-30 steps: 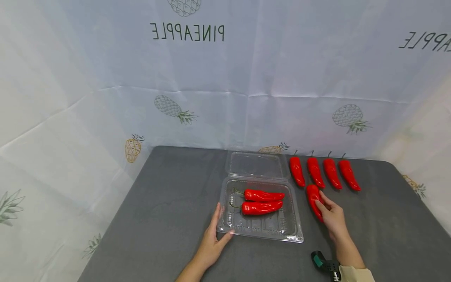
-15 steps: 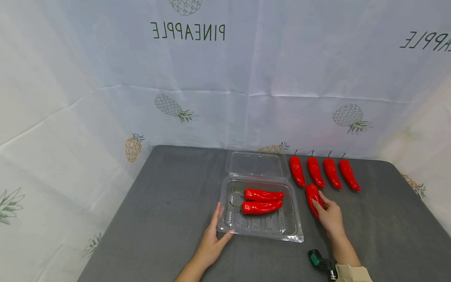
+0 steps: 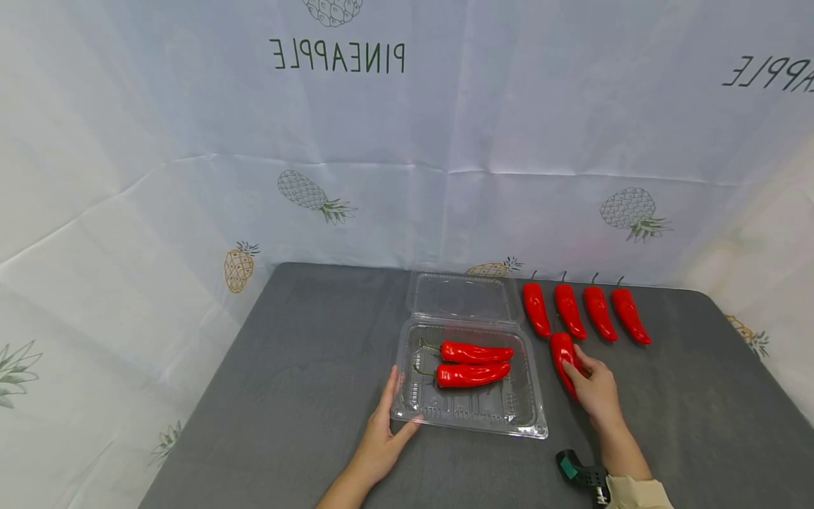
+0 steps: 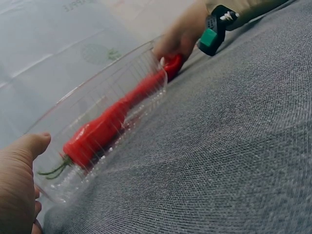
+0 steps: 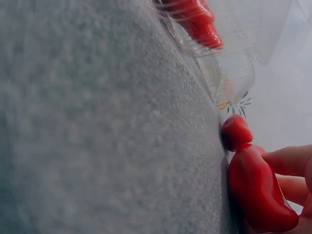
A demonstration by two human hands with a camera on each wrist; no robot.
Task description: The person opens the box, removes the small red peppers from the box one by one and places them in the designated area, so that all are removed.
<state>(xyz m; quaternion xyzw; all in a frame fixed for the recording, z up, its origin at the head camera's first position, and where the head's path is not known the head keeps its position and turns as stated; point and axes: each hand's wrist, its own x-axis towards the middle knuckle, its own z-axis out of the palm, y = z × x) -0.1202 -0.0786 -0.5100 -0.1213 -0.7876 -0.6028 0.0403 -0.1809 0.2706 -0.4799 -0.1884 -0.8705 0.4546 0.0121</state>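
A white cloth printed with pineapples [image 3: 407, 127] fills the upper part of the head frame, with the grey table [image 3: 305, 367] below it. At lower centre lies the clear container [image 3: 483, 429], its lid [image 3: 464, 295] folded back behind it. The left hand [image 3: 380, 433] is at the container's lower-left corner, thumb at the front edge and fingers straight along the side, touching rather than clenched. The right hand [image 3: 596, 390], lower right of centre, grasps one red pepper [image 3: 562, 350] between thumb and fingers, just beside the container's right edge (whether it touches the table I cannot tell).

Little has just changed: over the last second the right hand and that pepper have slid slightly left, while the left hand and container have stayed put. I judge the grip settled, with this pepper outside the container. Two peppers [image 3: 473, 375] lie crosswise inside; four more peppers [image 3: 598, 311] stand in a row at right. Smallest is the black wrist device [image 3: 580, 472], at lower right
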